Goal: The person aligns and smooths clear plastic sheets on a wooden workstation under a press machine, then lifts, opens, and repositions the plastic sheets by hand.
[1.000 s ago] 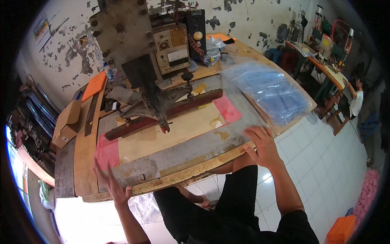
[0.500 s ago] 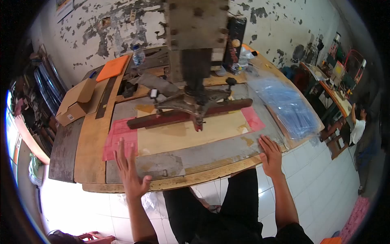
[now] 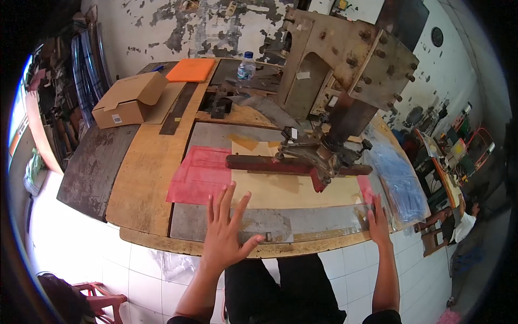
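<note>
My left hand (image 3: 224, 229) is open, its fingers spread and nothing in it. It is over the front strip of a grey metal plate (image 3: 318, 222), its fingertips just short of a pink sheet (image 3: 200, 168). At the plate's right front, my right hand (image 3: 380, 222) is also open, fingers stretched forward; whether it touches the plate is unclear. A cream board (image 3: 270, 195) lies on the plate between pink pieces. Above it stands a press machine (image 3: 353, 108) with a long dark red bar (image 3: 264, 163) on its head, hiding part of the board.
A cardboard box (image 3: 132, 100) and an orange folder (image 3: 190, 70) sit at the left back. Behind the plate stands a water bottle (image 3: 246, 67). Clear plastic sheets (image 3: 396, 175) are stacked at the right. A red stool (image 3: 102, 302) is lower left; a seated person (image 3: 463, 227) is far right.
The view has swung left, so the press and table appear further right. My left hand has moved a little right along the plate's front; both hands stay open.
</note>
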`<state>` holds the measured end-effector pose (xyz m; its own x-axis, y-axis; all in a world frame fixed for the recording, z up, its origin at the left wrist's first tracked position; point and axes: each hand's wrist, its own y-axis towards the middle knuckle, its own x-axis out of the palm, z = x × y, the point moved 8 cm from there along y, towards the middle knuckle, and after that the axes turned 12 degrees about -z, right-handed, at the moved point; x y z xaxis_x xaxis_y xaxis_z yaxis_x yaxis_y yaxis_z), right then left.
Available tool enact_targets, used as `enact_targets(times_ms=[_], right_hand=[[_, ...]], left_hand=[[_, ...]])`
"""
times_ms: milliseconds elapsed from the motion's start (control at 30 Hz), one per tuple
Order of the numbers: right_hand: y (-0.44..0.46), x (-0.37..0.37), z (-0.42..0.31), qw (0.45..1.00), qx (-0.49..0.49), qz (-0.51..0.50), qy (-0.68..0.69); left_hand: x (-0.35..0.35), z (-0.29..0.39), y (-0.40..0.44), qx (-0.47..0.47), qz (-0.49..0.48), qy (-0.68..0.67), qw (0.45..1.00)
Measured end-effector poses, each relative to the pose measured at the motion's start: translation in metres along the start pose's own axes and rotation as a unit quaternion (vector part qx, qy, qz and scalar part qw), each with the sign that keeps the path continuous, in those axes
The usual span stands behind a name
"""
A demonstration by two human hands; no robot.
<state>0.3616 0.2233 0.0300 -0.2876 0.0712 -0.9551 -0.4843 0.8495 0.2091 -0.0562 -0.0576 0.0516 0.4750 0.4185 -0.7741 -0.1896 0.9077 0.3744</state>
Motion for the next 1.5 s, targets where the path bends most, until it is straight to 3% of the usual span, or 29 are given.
enact_targets(times_ms=[33, 67, 133, 167, 233, 267, 333, 367, 433, 467, 533, 567, 600, 633, 667, 767, 800, 867, 933, 1000, 1033, 1100, 1133, 1200, 1333, 1400, 1433, 1500], right_hand=[[-0.006, 0.012, 0.002, 0.987, 0.057, -0.084, 0.121], [-0.011, 0.018, 0.001, 0.988, 0.056, -0.082, 0.121], [-0.026, 0.003, -0.008, 0.993, -0.008, 0.108, 0.049], [-0.031, 0.003, -0.007, 0.993, -0.011, 0.107, 0.050], [-0.036, 0.024, 0.001, 0.993, 0.034, -0.054, 0.104], [-0.038, 0.026, 0.000, 0.993, 0.036, -0.051, 0.105], [-0.047, 0.001, -0.013, 0.991, 0.007, 0.130, -0.020], [-0.047, 0.000, -0.006, 0.991, 0.013, 0.130, -0.022], [-0.033, 0.027, 0.017, 0.989, 0.043, -0.072, 0.126], [-0.029, 0.024, 0.017, 0.988, 0.049, -0.071, 0.126], [-0.028, -0.020, 0.001, 0.980, 0.027, 0.189, 0.055], [-0.030, -0.033, -0.009, 0.962, 0.004, 0.270, 0.034], [-0.026, -0.031, 0.000, 0.962, 0.004, 0.271, 0.036], [-0.004, 0.000, 0.009, 0.997, 0.019, 0.072, -0.009], [0.001, 0.035, 0.022, 0.989, 0.035, -0.131, -0.052], [0.010, 0.017, 0.015, 0.980, 0.085, -0.178, 0.014], [0.007, 0.024, 0.018, 0.981, 0.085, -0.176, 0.018], [0.009, 0.022, 0.007, 0.999, -0.024, -0.043, 0.007], [0.011, 0.012, 0.006, 0.995, -0.004, -0.048, 0.093], [0.000, -0.023, 0.005, 0.979, 0.020, 0.119, 0.162], [-0.001, -0.018, 0.011, 0.978, 0.019, 0.122, 0.167], [-0.011, -0.013, -0.006, 0.986, -0.068, 0.147, -0.036], [-0.016, -0.015, -0.007, 0.986, -0.068, 0.147, -0.032], [-0.015, -0.007, 0.004, 0.984, -0.015, 0.049, 0.170], [-0.028, -0.003, 0.002, 0.992, -0.076, 0.096, 0.038], [-0.026, 0.004, 0.002, 0.987, -0.030, -0.092, 0.125], [-0.024, 0.003, 0.001, 0.987, -0.033, -0.088, 0.130], [-0.038, -0.040, 0.000, 0.963, -0.110, 0.213, 0.126]], left_hand=[[0.001, -0.001, -0.001, 0.003, -0.004, -0.005, 1.000], [0.001, -0.002, 0.000, 0.006, -0.007, -0.009, 1.000], [-0.001, -0.004, -0.001, 0.009, 0.000, -0.022, 1.000], [-0.002, -0.004, -0.002, 0.014, 0.003, -0.035, 0.999], [-0.002, -0.004, -0.003, 0.014, 0.000, -0.032, 0.999], [-0.002, -0.003, -0.002, 0.017, -0.004, -0.031, 0.999], [-0.001, -0.002, -0.001, 0.017, -0.008, -0.029, 0.999], [0.001, -0.002, -0.002, 0.013, -0.014, -0.026, 0.999], [0.004, -0.004, -0.003, 0.016, -0.012, -0.028, 0.999], [0.004, -0.004, -0.003, 0.013, -0.004, -0.027, 1.000], [0.004, -0.001, -0.003, 0.014, -0.002, -0.016, 1.000], [0.005, -0.003, -0.003, 0.010, 0.003, -0.013, 1.000], [0.006, -0.005, -0.004, 0.005, 0.008, -0.009, 1.000], [0.007, -0.005, -0.003, 0.005, 0.007, -0.007, 1.000], [0.006, -0.005, -0.004, 0.000, 0.014, -0.011, 1.000], [0.008, -0.005, -0.004, -0.006, 0.024, -0.004, 1.000], [0.008, -0.005, -0.004, -0.009, 0.032, 0.005, 0.999], [0.008, -0.002, -0.003, -0.007, 0.040, 0.016, 0.999], [0.008, 0.000, -0.003, -0.006, 0.049, 0.028, 0.998], [0.012, -0.003, -0.002, -0.025, 0.033, -0.001, 0.999], [0.011, -0.002, 0.000, -0.024, 0.034, 0.004, 0.999], [0.019, -0.007, 0.001, -0.066, -0.011, -0.004, 0.998], [0.020, -0.005, -0.001, -0.067, -0.012, -0.001, 0.998], [0.017, -0.004, -0.001, -0.069, 0.012, -0.012, 0.997], [0.016, -0.002, -0.001, -0.086, 0.013, 0.020, 0.996], [0.018, -0.005, -0.001, -0.090, 0.016, 0.020, 0.996], [0.017, -0.005, 0.000, -0.088, 0.019, 0.026, 0.996], [0.017, -0.004, 0.001, -0.097, 0.025, 0.010, 0.995]])
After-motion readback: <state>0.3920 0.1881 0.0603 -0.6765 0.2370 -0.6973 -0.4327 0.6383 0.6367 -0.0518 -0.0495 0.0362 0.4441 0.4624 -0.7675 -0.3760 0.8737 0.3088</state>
